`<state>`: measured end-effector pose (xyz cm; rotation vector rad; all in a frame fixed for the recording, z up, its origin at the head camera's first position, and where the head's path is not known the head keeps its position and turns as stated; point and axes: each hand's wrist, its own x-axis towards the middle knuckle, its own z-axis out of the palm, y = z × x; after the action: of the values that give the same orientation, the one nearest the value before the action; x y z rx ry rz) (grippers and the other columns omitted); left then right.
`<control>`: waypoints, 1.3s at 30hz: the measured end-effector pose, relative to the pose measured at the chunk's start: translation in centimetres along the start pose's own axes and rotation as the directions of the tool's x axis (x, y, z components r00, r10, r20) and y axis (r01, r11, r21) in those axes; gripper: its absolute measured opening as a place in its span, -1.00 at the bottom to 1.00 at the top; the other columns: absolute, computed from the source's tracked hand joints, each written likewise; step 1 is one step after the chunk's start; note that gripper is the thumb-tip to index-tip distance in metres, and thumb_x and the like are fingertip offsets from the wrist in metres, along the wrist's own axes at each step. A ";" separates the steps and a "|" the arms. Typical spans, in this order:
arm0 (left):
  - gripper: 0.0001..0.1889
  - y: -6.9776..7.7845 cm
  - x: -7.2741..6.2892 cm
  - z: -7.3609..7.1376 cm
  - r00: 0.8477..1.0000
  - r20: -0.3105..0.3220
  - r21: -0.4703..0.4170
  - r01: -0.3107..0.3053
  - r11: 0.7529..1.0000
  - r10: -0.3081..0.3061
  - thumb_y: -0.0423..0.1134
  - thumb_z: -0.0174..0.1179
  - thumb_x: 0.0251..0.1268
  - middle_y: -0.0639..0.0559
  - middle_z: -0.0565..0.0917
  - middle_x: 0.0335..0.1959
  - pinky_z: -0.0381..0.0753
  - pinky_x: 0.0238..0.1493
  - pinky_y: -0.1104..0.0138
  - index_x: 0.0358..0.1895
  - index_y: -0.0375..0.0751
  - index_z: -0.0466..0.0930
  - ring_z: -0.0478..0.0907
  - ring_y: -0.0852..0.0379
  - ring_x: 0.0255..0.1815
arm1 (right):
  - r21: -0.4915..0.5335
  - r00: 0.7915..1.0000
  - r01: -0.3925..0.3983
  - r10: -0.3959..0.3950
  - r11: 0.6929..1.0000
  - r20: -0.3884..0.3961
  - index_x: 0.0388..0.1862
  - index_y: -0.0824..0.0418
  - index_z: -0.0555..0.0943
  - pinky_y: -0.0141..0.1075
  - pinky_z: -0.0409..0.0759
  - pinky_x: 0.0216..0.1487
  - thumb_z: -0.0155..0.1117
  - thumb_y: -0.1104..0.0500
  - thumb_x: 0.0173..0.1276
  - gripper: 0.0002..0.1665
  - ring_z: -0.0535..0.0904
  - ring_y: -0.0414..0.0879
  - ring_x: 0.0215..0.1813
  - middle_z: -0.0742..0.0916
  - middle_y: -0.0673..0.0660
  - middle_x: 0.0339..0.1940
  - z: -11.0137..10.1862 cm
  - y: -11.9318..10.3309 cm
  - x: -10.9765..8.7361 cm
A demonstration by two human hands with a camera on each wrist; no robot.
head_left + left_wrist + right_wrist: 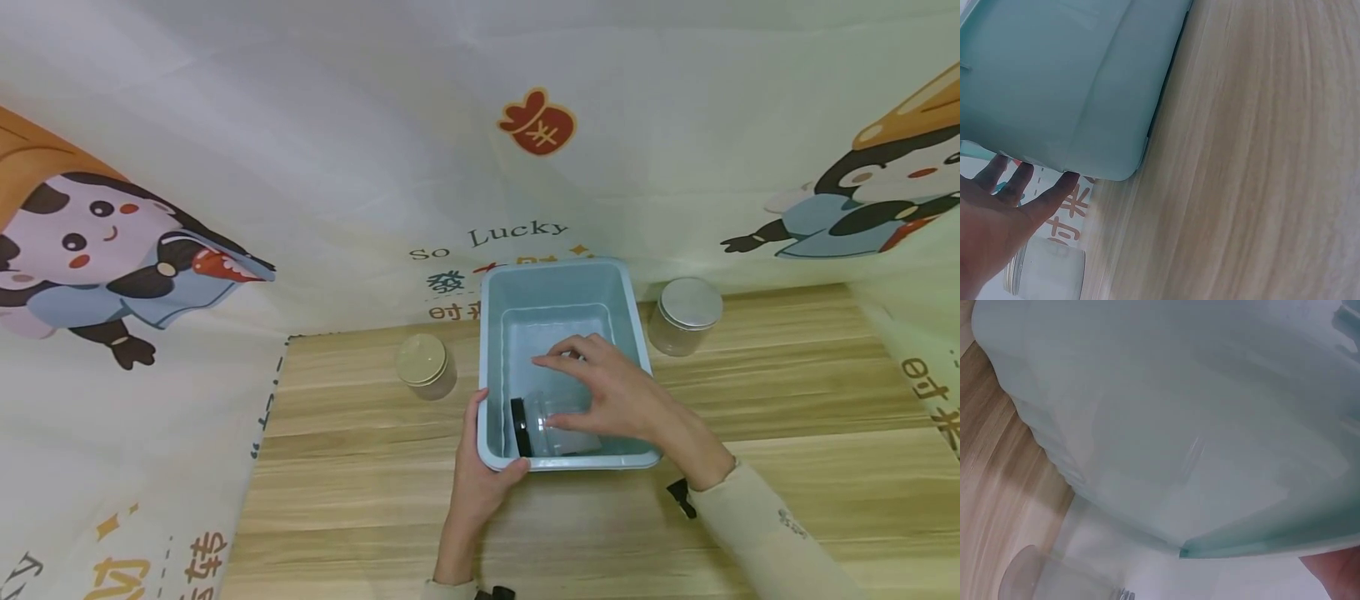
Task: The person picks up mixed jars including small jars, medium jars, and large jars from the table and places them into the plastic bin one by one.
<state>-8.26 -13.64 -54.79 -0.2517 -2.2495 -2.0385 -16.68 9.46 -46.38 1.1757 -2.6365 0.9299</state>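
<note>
A light blue plastic bin (566,460) sits upright on the table. My left hand (480,475) holds its near left corner, the thumb at the front rim and the fingers along the outside of the left wall. The left wrist view shows these fingers (1050,199) against the bin. Inside the bin, at its near end, a clear jar (577,443) lies on its side, its black lid (520,427) toward the left wall. My right hand (611,387) is over the bin with thumb and fingers spread apart. Its thumb tip overlaps the jar in the head view.
Left of the bin stands a clear jar with a pale gold lid (422,360). Another clear jar with a silver lid (692,304) stands right of the bin's far half. The wooden table (337,467) meets a printed cloth backdrop (420,167) close behind the bin.
</note>
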 end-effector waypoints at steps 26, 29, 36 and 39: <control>0.09 -0.2 0.1 0.1 1.000 -0.016 0.003 0.002 1.000 -0.002 -0.17 0.54 -0.12 -0.34 0.34 0.38 0.38 0.22 -0.05 0.53 -0.14 0.06 0.38 -0.32 0.24 | 0.017 0.983 0.054 -0.050 0.998 -0.179 0.40 0.07 0.47 -0.02 0.40 0.13 0.61 -0.07 0.01 -0.06 0.44 0.04 0.21 0.56 0.10 0.21 -2.1 2.1 -0.8; 0.09 -0.2 0.0 0.1 1.000 -0.016 0.002 -0.002 1.000 0.002 -0.12 0.54 -0.10 -0.35 0.35 0.36 0.40 0.21 -0.02 0.53 -0.13 0.07 0.39 -0.31 0.22 | 0.010 0.981 0.031 -0.028 0.999 -0.192 0.48 0.04 0.37 0.00 0.40 0.14 0.60 -0.07 0.02 0.04 0.43 0.06 0.21 0.54 0.12 0.23 -2.3 2.2 -0.9; 0.06 -0.3 -0.1 0.0 1.000 -0.023 -0.005 -0.007 1.000 0.007 -0.18 0.54 -0.10 -0.32 0.35 0.38 0.40 0.22 0.07 0.53 -0.03 0.09 0.39 -0.29 0.23 | 0.000 0.975 0.007 -0.006 1.000 -0.224 0.55 0.12 0.24 0.03 0.35 0.17 0.58 -0.09 0.00 0.16 0.36 0.11 0.24 0.51 0.19 0.28 -2.8 2.8 -1.2; 0.06 -0.3 -0.1 0.1 1.000 -0.021 -0.015 -0.009 1.000 0.009 -0.21 0.54 -0.11 -0.34 0.34 0.38 0.39 0.24 0.04 0.53 -0.03 0.10 0.37 -0.33 0.25 | -0.003 0.974 0.000 -0.001 1.000 -0.228 0.56 0.11 0.24 0.03 0.35 0.17 0.58 -0.09 0.00 0.17 0.36 0.11 0.24 0.51 0.19 0.29 -3.0 3.1 -1.4</control>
<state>-8.18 -13.61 -55.10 -0.2402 -2.2177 -2.0450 -18.29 13.62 -45.95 1.0013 -2.4545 0.9949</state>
